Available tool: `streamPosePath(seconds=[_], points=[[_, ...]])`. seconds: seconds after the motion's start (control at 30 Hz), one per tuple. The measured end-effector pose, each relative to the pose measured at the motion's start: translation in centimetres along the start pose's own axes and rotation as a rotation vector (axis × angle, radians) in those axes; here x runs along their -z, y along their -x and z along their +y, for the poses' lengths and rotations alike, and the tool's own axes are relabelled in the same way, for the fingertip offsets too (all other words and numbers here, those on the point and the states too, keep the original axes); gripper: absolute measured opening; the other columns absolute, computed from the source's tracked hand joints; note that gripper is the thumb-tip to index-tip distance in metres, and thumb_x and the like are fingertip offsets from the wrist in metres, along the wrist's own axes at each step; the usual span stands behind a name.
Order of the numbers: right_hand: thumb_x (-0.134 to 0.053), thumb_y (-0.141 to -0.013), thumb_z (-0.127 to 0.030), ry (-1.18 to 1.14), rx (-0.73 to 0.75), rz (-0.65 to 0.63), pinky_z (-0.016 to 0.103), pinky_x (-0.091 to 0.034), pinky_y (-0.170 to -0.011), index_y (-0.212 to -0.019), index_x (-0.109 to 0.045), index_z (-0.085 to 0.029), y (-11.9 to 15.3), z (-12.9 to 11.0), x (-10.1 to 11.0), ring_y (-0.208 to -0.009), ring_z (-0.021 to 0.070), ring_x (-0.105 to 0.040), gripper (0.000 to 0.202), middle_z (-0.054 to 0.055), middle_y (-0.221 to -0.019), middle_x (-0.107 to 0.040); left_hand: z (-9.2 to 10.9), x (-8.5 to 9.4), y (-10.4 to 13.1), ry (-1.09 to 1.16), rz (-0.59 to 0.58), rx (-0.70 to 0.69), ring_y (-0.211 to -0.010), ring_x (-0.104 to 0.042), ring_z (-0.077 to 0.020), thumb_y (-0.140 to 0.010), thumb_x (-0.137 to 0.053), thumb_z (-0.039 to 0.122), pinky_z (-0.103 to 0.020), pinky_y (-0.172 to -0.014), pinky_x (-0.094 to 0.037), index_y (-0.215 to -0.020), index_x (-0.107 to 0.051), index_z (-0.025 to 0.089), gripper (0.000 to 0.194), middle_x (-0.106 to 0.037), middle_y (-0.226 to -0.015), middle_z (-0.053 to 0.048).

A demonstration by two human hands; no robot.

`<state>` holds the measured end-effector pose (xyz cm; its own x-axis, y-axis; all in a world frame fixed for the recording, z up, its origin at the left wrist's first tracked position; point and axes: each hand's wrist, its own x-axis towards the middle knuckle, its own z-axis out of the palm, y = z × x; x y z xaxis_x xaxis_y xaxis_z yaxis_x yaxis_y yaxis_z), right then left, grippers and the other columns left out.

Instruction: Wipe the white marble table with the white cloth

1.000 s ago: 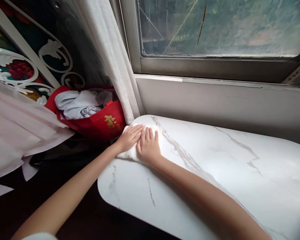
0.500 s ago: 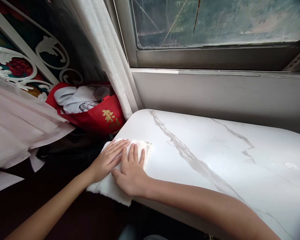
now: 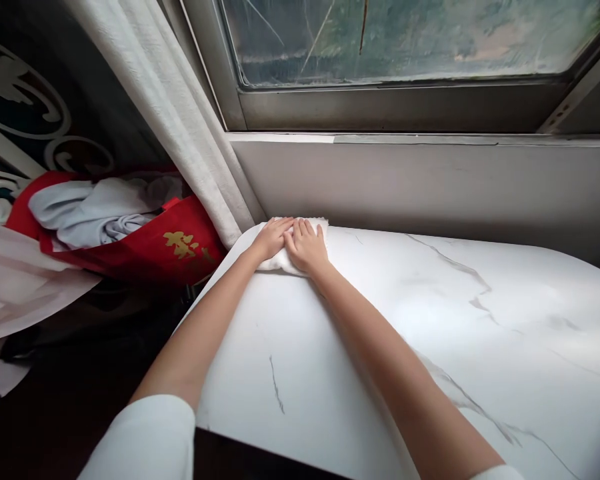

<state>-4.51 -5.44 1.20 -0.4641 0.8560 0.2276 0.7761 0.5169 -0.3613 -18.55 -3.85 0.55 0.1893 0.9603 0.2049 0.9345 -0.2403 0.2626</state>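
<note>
Cloth [image 3: 280, 263], white, on table's [image 3: 410, 287] far left corner; left hand [image 3: 273, 239], right hand [image 3: 307, 247] flat atop, unclenched. Wiping apparently unfinished; covered extent indeterminable.

The left hand [image 3: 274, 238] lies palm down and flattened, its fingers held close together and angled toward the right hand [image 3: 307, 247], just beside it. The right hand is also palm down, fingers extended and slightly parted, pointing away from the body, with its thumb side next to the left fingertips; whether they touch is hard to tell. Behind each hand the wrist stays low. The left forearm [image 3: 213, 330] and right forearm [image 3: 380, 337] reach well forward, spreading apart behind the hands toward the body.
</note>
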Motion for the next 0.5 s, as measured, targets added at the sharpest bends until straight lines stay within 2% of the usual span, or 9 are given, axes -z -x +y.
streamPosePath(seconds=[0.1,0.2,0.37,0.5], points=[[-0.017,-0.098,-0.037,0.008,-0.028,-0.002,0.046,-0.008,-0.112,-0.144,-0.027,0.000,-0.7,1.5,0.4,-0.140,0.0233,-0.019,0.060,0.016,-0.150,-0.028,0.5,-0.7,-2.0,-0.010,-0.010,-0.014,-0.133,-0.037,-0.0189,-0.091,-0.031,0.026,-0.039,-0.113,-0.017,-0.135,-0.046,0.020,0.046,-0.044,-0.143,-0.007],[-0.016,-0.097,-0.039,0.011,-0.021,0.004,0.046,-0.007,-0.113,-0.144,-0.027,-0.001,-0.3,1.8,0.5,-0.140,0.0231,-0.018,0.061,0.014,-0.151,-0.027,1.0,-0.9,-1.8,-0.019,-0.006,-0.018,-0.134,-0.035,-0.0192,-0.093,-0.031,0.028,-0.040,-0.114,-0.016,-0.136,-0.044,0.018,0.047,-0.042,-0.144,-0.008],[-0.015,-0.097,-0.041,0.014,0.006,-0.016,0.045,-0.006,-0.113,-0.145,-0.026,-0.002,2.3,1.5,1.0,-0.140,0.0232,-0.017,0.062,0.015,-0.151,-0.026,2.9,-0.6,1.1,-0.052,0.002,0.002,-0.136,-0.032,-0.0166,-0.094,-0.027,0.024,-0.039,-0.114,-0.016,-0.137,-0.042,0.016,0.047,-0.041,-0.146,-0.006],[-0.013,-0.098,-0.042,0.011,0.053,-0.049,0.045,-0.008,-0.114,-0.146,-0.025,-0.005,6.6,1.0,2.3,-0.141,0.0219,-0.015,0.062,0.013,-0.152,-0.024,5.7,-0.6,5.3,-0.094,0.017,-0.009,-0.136,-0.031,-0.0174,-0.094,-0.026,0.024,-0.039,-0.115,-0.016,-0.138,-0.041,0.013,0.048,-0.041,-0.145,-0.008]])
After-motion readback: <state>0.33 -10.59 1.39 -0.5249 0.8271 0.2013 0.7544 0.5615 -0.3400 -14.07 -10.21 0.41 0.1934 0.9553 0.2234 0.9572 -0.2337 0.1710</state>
